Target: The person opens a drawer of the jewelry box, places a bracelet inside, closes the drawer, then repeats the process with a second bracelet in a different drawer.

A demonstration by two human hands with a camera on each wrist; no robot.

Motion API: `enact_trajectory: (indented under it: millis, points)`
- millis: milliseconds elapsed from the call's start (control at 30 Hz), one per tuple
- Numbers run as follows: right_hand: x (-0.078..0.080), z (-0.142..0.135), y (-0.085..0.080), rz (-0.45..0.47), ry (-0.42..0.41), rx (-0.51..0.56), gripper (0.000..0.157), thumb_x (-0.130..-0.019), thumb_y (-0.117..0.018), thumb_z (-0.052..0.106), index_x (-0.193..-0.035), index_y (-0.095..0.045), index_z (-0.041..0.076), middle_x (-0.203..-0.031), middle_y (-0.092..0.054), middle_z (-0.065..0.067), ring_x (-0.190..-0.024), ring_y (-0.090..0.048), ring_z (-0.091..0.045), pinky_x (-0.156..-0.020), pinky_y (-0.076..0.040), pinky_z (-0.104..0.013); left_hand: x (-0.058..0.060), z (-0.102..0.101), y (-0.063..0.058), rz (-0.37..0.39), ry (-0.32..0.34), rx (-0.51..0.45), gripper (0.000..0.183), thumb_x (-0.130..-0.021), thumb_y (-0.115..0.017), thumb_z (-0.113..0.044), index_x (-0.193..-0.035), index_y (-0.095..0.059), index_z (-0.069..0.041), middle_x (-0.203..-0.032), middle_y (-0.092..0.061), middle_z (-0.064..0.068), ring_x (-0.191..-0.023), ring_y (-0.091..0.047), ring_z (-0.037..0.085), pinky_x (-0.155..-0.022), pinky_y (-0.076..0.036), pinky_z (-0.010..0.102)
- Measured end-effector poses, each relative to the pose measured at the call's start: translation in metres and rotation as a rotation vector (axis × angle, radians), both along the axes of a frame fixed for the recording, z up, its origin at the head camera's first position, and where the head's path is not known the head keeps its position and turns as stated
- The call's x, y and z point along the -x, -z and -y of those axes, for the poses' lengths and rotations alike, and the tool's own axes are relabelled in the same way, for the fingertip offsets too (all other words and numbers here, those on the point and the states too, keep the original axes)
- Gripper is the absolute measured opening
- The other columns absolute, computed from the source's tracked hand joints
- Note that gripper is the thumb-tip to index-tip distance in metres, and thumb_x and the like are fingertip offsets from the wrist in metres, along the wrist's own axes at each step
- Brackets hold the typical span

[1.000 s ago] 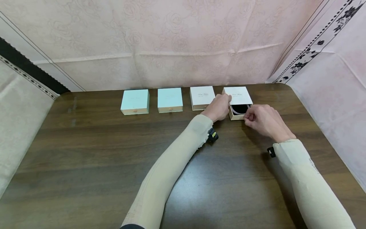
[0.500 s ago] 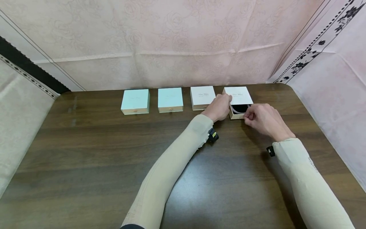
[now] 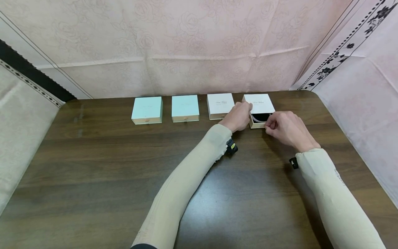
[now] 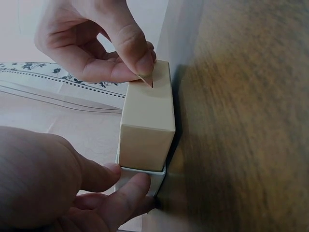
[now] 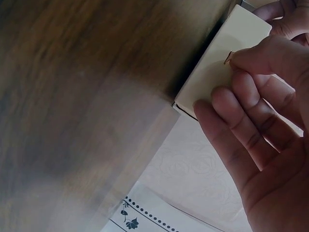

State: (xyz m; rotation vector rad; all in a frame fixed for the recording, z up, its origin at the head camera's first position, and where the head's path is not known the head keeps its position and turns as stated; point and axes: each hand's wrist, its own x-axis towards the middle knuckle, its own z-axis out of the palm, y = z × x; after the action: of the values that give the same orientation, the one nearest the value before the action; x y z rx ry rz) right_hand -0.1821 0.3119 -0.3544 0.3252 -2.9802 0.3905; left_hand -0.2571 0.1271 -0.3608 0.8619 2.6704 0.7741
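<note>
At the right end of the row, a white gift box [image 3: 261,103] with small lettering has its cream drawer [image 3: 257,126] pulled partway out. A dark interior and a pale, curved, band-like thing [image 3: 256,120] show in the gap. My left hand [image 3: 237,117] grips the white sleeve at its side, thumb and fingers on opposite faces in the left wrist view. My right hand [image 3: 287,129] pinches a small ribbon pull tab [image 4: 146,80] on the drawer front between thumb and index finger. In the right wrist view its other fingers lie along the drawer's edge.
Another white box [image 3: 220,103] stands just left of my left hand. Farther left are two mint-green drawer boxes [image 3: 185,104], both closed. All sit near the back edge of the brown wooden table [image 3: 109,173], against a pale floral cloth [image 3: 192,41].
The drawer has slid slightly back into its sleeve, and my right hand has moved a little away from me with it. My left hand stays in place.
</note>
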Motion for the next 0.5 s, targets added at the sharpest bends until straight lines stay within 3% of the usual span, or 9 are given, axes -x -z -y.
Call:
enact_trajectory:
  millis: [500]
  points:
    - [0.0040, 0.0011, -0.0011, 0.015, -0.001, 0.002, 0.007, -0.083, -0.070, 0.009, -0.082, -0.074, 0.014, -0.074, -0.068, 0.001, -0.069, -0.060, -0.017, -0.065, -0.045, -0.038, 0.0019, -0.0005, -0.0010, 0.059, -0.003, -0.002, 0.020, -0.106, -0.045, -0.004, -0.091, -0.057, -0.010, -0.089, -0.055, 0.005, -0.070, -0.050, 0.014, -0.057, -0.041, 0.023]
